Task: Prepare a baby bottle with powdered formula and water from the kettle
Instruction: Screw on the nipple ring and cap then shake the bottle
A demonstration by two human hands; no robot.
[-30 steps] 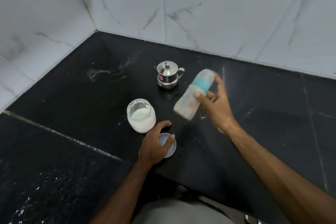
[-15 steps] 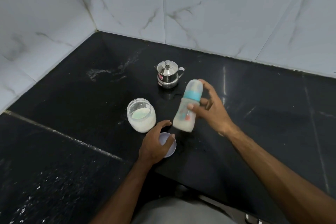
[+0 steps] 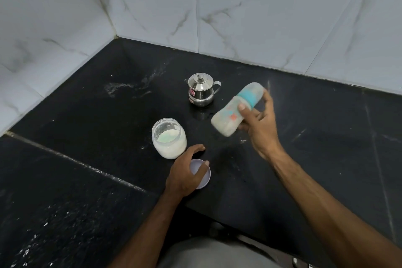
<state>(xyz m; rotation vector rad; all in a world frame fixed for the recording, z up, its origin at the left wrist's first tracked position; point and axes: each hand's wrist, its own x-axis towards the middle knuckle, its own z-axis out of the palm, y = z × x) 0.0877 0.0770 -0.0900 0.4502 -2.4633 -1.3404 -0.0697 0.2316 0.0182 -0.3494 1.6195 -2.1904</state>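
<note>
Bottle [image 3: 237, 108] capped, teal collar under a clear dome, lifted clear of the counter [image 3: 326, 137] and tilted, cap toward 1 o'clock, base toward 7; outline smeared, consistent with shaking to mix. Right hand [image 3: 258, 124] wraps it mid-body just below the collar, thumb across the near face, fingers behind; grip closed and firm on the bottle. Contents pale and cloudy, so judged part-filled: moderate weight, load sloshing, centre of mass shifting with each swing. Plastic wall looks stiff and smooth; could be slick if wet, and spilled specks on the counter hint at powder or drops about. Best hold judged to be the waist below the collar, where the body narrows, never the dome, which may pop off. Kettle [image 3: 201, 90], small steel, lid on, stands at 10 o'clock from the bottle, near but apart. Jar [image 3: 169, 138], open, white powder inside, sits at 8 o'clock, glass by look, fragile. Left hand [image 3: 187, 175] rests at 7 o'clock on the lilac lid [image 3: 201, 174], fingers curled over its rim, lid flat on the counter, just beside the jar; closing the jar judged the pending step
</note>
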